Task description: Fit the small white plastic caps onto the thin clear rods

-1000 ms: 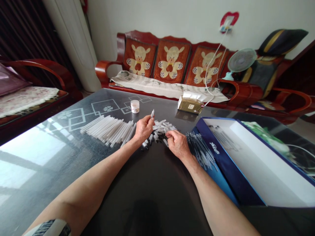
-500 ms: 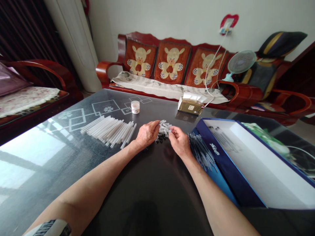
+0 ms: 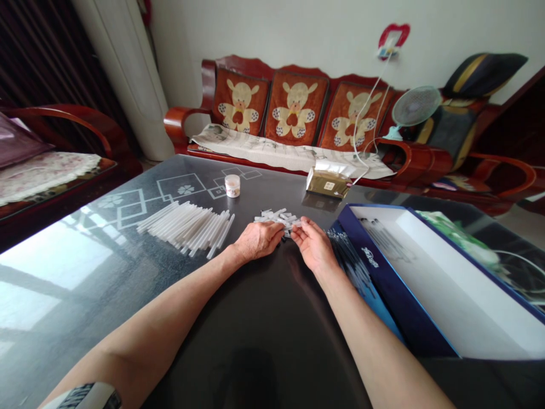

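Both hands are close together at a pile of small whitish plastic pieces [image 3: 272,215] on the dark table. My left hand [image 3: 259,240] has its fingers bent and pressed together at the near side of the pile; whatever is in them is hidden. My right hand [image 3: 314,244] is closed in a pinch on a small white plastic piece [image 3: 297,223], facing the left fingertips. Some tiny dark pieces show under the hands. Left of them lies a row of translucent white tubes [image 3: 187,227]. Thin dark rods [image 3: 355,264], like pen refills, lie right of my right hand.
A blue box with a white inside [image 3: 447,284] stands at the right, a few thin rods in it. Farther back are a small round tub [image 3: 232,186] and a tissue pack [image 3: 327,180]. A green-and-white plastic package [image 3: 462,241] lies beyond the box.
My left hand has moved slightly down and nearer, uncovering more of the white pile. My right hand has shifted slightly right, its fingers still pinched.
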A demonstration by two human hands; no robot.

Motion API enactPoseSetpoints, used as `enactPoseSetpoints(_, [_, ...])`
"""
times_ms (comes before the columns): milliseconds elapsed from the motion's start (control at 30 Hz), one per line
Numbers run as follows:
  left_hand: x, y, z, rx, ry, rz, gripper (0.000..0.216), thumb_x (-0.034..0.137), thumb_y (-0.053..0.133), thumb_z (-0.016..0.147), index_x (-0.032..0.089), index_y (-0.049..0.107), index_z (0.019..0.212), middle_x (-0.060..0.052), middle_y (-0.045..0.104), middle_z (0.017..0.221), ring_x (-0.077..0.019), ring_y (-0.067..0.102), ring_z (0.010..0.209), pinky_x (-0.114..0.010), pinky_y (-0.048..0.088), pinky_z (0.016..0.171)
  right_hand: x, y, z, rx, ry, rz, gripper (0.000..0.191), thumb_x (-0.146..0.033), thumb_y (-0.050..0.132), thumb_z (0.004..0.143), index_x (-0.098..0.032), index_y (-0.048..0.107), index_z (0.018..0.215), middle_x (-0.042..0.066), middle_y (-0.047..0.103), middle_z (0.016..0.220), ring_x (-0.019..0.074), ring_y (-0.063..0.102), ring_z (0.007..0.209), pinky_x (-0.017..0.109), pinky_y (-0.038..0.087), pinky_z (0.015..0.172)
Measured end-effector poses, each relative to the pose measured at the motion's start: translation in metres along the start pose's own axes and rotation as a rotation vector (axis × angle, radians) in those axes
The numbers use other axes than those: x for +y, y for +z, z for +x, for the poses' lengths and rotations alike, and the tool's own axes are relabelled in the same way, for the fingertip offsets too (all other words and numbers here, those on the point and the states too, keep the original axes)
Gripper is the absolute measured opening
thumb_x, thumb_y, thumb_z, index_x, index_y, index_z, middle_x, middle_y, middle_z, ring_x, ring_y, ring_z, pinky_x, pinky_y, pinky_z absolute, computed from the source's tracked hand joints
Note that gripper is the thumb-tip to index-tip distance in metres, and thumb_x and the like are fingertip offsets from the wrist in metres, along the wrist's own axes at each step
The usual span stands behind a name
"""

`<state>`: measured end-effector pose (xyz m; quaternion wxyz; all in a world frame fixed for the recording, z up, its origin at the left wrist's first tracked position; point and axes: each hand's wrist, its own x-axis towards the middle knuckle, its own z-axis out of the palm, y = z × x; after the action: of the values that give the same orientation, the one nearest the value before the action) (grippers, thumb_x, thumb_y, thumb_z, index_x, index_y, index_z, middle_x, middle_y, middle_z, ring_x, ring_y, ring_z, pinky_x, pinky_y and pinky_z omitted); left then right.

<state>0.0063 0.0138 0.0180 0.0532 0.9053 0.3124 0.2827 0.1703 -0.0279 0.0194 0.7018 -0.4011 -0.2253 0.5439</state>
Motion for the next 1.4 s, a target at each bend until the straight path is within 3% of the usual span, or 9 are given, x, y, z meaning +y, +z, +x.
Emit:
enactPoseSetpoints(433, [-0.003,0.003,0.0,-0.023,-0.027,-0.019,0.029,0.035,0.038,0.096,0.019,0.062,0.091,-0.006,0.063,0.078,-0.0168,0.061,0.071,-0.025,0.043,0.065,0.009,0.001,-0.004,-0.111,-0.035,-0.175,0.023,-0.024,0.075,0.067,-0.018,0.062,0.085,-0.002,0.07,0.079,0.0099,0.063,0.069,0.021,0.051,0.063])
enactPoseSetpoints(667, [-0.003,-0.001,0.003,-0.047,-0.025,-0.11,0.031,0.031,0.039,0.094,0.017,0.06,0.075,-0.005,0.058,0.068,-0.0154,0.055,0.061,-0.026,0.042,0.063,0.01,-0.003,-0.003,-0.147,-0.064,-0.238,0.037,-0.031,0.079,0.066,-0.017,0.066,0.098,0.004,0.074,0.093,0.0123,0.067,0.075,0.024,0.052,0.068])
enactPoseSetpoints(1033, [0.004,0.001,-0.002,0.008,-0.054,0.037,0.035,0.037,0.037,0.095,0.017,0.06,0.077,-0.008,0.061,0.076,-0.015,0.056,0.062,-0.024,0.039,0.057,0.01,0.004,-0.008,0.012,0.028,-0.198,0.025,-0.022,0.08,0.068,-0.015,0.069,0.089,0.004,0.075,0.077,0.0135,0.069,0.066,0.024,0.056,0.062])
enactPoseSetpoints(1400, [0.007,0.005,-0.004,-0.012,0.022,0.267,0.029,0.025,0.037,0.096,0.016,0.061,0.082,-0.007,0.06,0.077,-0.0171,0.058,0.069,-0.026,0.041,0.059,0.01,0.008,-0.01,0.076,0.097,-0.152,0.019,-0.019,0.078,0.068,-0.017,0.068,0.084,0.001,0.073,0.069,0.0133,0.069,0.063,0.024,0.056,0.06])
